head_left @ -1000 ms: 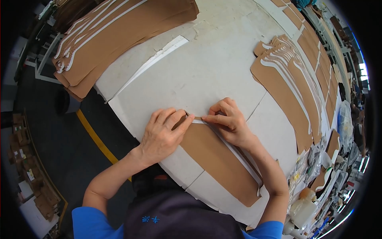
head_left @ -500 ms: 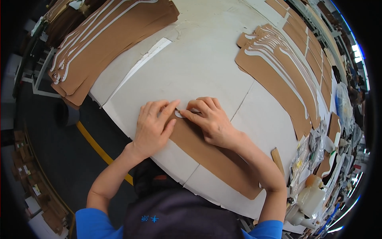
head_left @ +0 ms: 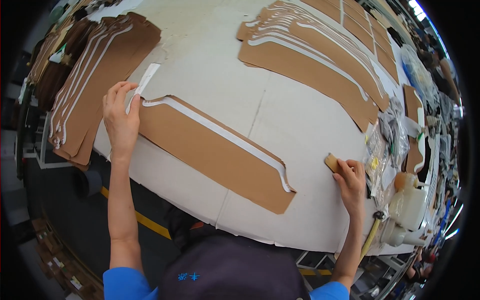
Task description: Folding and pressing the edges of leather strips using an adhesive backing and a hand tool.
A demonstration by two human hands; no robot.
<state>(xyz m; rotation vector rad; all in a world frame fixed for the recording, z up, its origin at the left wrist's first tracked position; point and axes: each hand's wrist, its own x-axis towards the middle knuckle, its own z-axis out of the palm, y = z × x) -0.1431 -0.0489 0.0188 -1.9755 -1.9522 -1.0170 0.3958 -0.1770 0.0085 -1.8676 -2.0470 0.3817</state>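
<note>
A long brown panel (head_left: 210,162), leather-like, lies flat on the pale table in front of me. A white strip (head_left: 220,127) runs along its far edge and bends round at both ends. At the panel's left end is my left hand (head_left: 121,120), fingers bent and thumb apart, with nothing visible between them. A loose white sliver (head_left: 148,79) lies just beyond those fingertips. Off to the right of the panel, my right hand (head_left: 351,182) grips a short tan flat stick (head_left: 330,162) between thumb and fingers. Its lower part is hidden in the hand.
Brown panels with white strips overlap at the left (head_left: 95,85) and the far right (head_left: 310,65). Clear plastic bags (head_left: 393,135) and a translucent plastic bottle (head_left: 407,207) crowd the right edge. The near table edge (head_left: 240,235) curves before my body.
My hands have parted from the panel's end: the left moved left, the right moved right and took up the tan stick. The panel's white strip is now uncovered. The whole view has shifted.
</note>
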